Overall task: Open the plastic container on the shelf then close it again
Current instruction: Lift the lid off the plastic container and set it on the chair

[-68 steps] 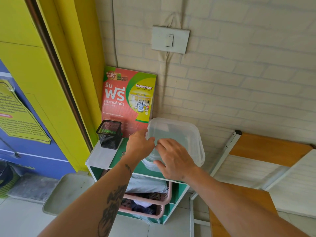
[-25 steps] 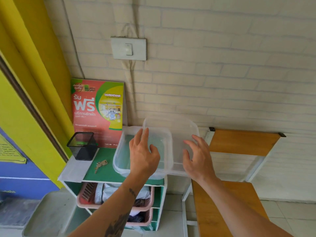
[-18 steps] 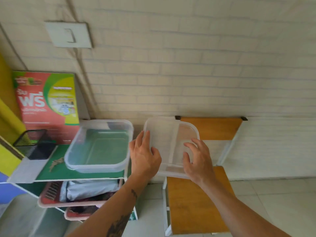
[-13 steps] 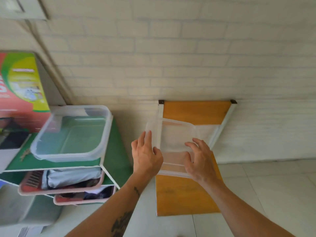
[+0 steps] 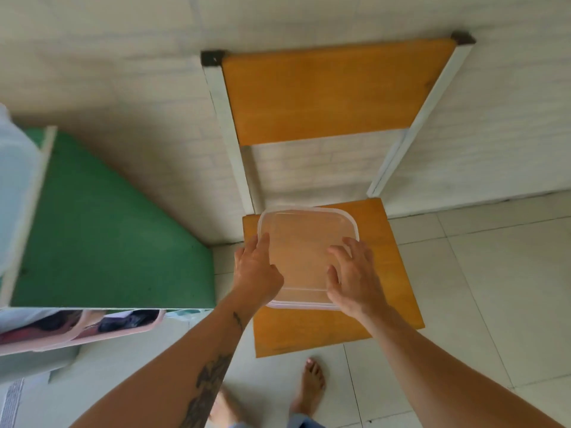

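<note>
The clear plastic lid lies flat on or just above the orange chair seat. My left hand grips its left edge, thumb on top. My right hand holds the lower right corner with fingers spread over the lid. The open plastic container shows only as a blurred sliver at the far left, on top of the green shelf, well away from both hands.
The chair's orange backrest with white frame stands against the pale brick wall. Pink baskets with cloth sit in the shelf below. My bare foot is on the tiled floor in front of the chair.
The lid came off the container and both hands carried it right and down to the chair seat. The view swung down and right, leaving the container at the left edge.
</note>
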### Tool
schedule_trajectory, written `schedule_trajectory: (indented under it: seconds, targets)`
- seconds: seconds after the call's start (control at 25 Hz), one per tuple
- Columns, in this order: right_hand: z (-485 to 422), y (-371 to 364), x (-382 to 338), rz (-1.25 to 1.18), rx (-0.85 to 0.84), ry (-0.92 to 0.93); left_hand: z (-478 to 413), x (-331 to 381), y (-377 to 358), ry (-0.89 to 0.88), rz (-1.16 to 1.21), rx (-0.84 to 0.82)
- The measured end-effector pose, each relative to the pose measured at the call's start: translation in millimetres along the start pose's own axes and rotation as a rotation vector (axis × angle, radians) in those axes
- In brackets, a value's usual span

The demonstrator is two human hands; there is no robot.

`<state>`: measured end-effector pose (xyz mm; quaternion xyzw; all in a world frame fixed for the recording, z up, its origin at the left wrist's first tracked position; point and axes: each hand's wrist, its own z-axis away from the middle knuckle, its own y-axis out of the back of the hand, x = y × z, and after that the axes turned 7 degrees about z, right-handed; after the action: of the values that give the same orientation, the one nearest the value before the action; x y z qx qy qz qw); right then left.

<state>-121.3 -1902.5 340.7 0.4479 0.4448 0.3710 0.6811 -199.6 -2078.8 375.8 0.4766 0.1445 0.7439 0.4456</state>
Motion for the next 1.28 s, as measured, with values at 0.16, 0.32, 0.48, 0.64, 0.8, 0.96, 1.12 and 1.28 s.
schedule_trajectory:
  seconds: [0.16, 0.32, 0.48, 0.64, 0.8, 0.96, 1.12, 1.28]
  targets:
    - [-27, -45, 22, 0.035, -0.025, 0.018, -40, -21, -40, 0.026, -0.023, -0.018]
    - [-43, -66, 33, 0.066, -0.066, 0.045, -65, -37, -58, 0.027, -0.042, -0.045]
    - [-51, -74, 39, 0.092, -0.147, 0.065, -73, -42, -63, 0.047, 0.016, -0.104]
    - [-50, -69, 35, 0.102, -0.212, 0.047, -73, -45, -60, 0.04, -0.015, -0.132]
    - [-43, -46, 18, 0.082, -0.196, 0.056, -63, -48, -42, 0.078, 0.001, -0.107]
    - [-29, -11, -4, 0.027, -0.186, 0.052, -37, -39, -10, 0.061, 0.065, -0.099]
    - [-8, 32, -26, -0.013, -0.167, 0.066, 2, -20, 25, 0.006, 0.124, -0.057]
    - [15, 82, -51, -0.076, -0.134, 0.115, 47, 2, 69, -0.036, 0.205, 0.009]
